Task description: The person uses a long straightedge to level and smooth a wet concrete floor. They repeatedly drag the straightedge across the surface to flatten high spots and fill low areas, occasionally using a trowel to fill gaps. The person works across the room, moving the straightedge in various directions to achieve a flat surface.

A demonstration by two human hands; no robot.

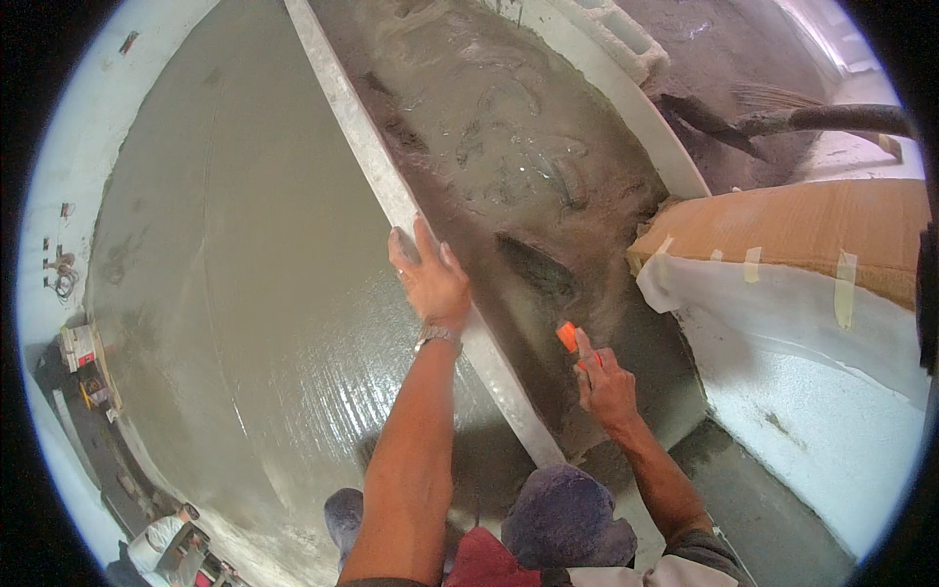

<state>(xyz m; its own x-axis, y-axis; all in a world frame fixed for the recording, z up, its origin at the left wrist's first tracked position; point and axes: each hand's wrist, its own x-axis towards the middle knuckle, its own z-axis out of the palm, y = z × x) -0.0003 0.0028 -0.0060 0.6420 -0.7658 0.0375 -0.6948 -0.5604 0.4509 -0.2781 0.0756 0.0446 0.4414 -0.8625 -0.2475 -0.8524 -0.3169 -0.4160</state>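
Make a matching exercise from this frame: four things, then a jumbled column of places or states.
1. left hand
2. right hand
3. cardboard
4. hollow block

A. brown, with strips of tape, at the right
B. on the long pale bar
C. at the picture's top edge
D. closed around an orange handle

Pairs: 1-B, 2-D, 3-A, 4-C

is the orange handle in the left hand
No, the right hand grips the orange handle, while the left hand is on the long pale bar.
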